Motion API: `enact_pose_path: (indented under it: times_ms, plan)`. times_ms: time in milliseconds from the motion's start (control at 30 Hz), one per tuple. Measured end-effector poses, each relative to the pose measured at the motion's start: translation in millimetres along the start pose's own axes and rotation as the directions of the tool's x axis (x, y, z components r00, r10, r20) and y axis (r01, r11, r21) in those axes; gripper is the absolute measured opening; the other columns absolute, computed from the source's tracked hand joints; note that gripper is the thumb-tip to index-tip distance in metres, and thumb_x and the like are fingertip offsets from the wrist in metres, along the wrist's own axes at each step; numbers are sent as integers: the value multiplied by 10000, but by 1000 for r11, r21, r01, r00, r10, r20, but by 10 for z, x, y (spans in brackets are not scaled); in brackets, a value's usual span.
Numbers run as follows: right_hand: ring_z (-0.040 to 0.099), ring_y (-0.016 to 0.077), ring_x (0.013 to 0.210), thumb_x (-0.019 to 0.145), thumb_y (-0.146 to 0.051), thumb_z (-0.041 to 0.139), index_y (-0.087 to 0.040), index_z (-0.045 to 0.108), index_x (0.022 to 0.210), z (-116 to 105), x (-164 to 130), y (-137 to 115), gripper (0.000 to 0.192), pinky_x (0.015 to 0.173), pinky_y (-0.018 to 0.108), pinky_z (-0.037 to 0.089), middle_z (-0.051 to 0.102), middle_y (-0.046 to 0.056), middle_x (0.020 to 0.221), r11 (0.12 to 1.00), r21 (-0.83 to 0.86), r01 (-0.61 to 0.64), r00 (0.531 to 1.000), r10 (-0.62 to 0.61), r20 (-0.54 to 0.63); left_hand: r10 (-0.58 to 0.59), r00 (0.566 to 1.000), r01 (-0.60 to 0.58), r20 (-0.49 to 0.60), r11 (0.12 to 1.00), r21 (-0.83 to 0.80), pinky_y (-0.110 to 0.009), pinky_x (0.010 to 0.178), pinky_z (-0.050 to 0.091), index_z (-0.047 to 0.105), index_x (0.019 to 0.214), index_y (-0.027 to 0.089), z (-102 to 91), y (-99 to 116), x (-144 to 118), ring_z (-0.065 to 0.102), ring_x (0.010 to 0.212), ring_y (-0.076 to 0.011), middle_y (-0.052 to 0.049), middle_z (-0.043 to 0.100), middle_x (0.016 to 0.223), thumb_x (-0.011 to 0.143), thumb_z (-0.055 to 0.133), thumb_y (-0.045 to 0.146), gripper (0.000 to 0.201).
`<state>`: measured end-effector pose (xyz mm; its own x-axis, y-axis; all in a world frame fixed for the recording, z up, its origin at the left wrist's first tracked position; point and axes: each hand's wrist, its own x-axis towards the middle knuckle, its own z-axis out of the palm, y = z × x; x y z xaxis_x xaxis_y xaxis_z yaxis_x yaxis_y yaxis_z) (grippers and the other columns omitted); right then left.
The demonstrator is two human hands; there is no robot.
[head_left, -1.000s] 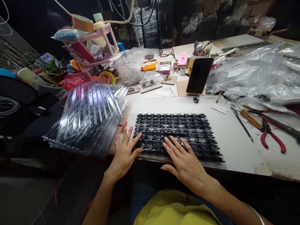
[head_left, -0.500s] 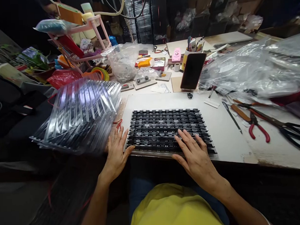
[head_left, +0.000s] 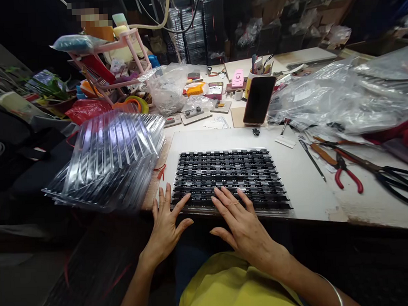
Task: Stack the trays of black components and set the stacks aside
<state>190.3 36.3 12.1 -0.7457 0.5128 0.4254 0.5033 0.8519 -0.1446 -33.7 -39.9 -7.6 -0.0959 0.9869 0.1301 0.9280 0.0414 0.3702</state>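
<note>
In front of me a clear plastic tray (head_left: 274,211) lies flat at the table's front edge, filled with rows of small black parts (head_left: 225,170). My left hand (head_left: 165,229) is at the tray's near left corner, fingers spread, its index fingertip over the end of the nearest rows. Over the near middle rows rests my right hand (head_left: 242,221), fingers stretched out and thumb apart. Neither hand grips anything. Whether the fingertips press on the parts or only hover, I cannot tell. To the left leans a stack of clear ribbed trays (head_left: 112,152).
A phone (head_left: 260,100) stands upright behind the tray. Red-handled pliers (head_left: 347,176), large scissors (head_left: 394,171) and a pen-like tool (head_left: 312,159) lie at the right. Clear plastic bags (head_left: 339,93) heap behind them. A pink rack (head_left: 132,52) stands at the back left.
My right hand has slid left and toward me across the rows. My left hand has drawn slightly nearer to me, its index finger now pointing over the tray's corner.
</note>
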Motion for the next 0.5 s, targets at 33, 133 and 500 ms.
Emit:
enact_pose_path:
  times_ms: [33, 133, 500]
  plan:
    - [360, 263, 1322, 943, -416, 391, -89, 449, 1315, -18, -20, 39, 499, 1055, 490, 281, 434, 142, 1405, 1000, -1, -18, 1000, 18, -20, 4, 1000, -4, 5, 1000, -14, -604, 1079, 84, 376, 1376, 376, -6, -3, 0, -71, 1407, -336, -21, -97, 1558, 890, 463, 450, 499]
    - [379, 247, 1311, 942, -333, 421, -110, 382, 1359, -68, -153, 239, 474, 1062, 479, 275, 462, 157, 1383, 990, 12, -142, 982, 142, -127, -6, 1000, 6, -1, 997, -81, -601, 1082, 75, 365, 1377, 395, -27, -28, -7, -84, 1405, -335, -1, -100, 1557, 880, 484, 454, 515]
    - [586, 230, 1030, 945, -297, 416, -186, 510, 1239, -143, -858, 786, 328, 905, 417, 425, 659, 106, 1098, 814, 140, -564, 754, 576, -314, -287, 947, 200, -142, 878, -435, -432, 1135, 182, 337, 1413, 290, 81, -136, 58, 370, 1325, -224, -49, 467, 1403, 921, 384, 455, 520]
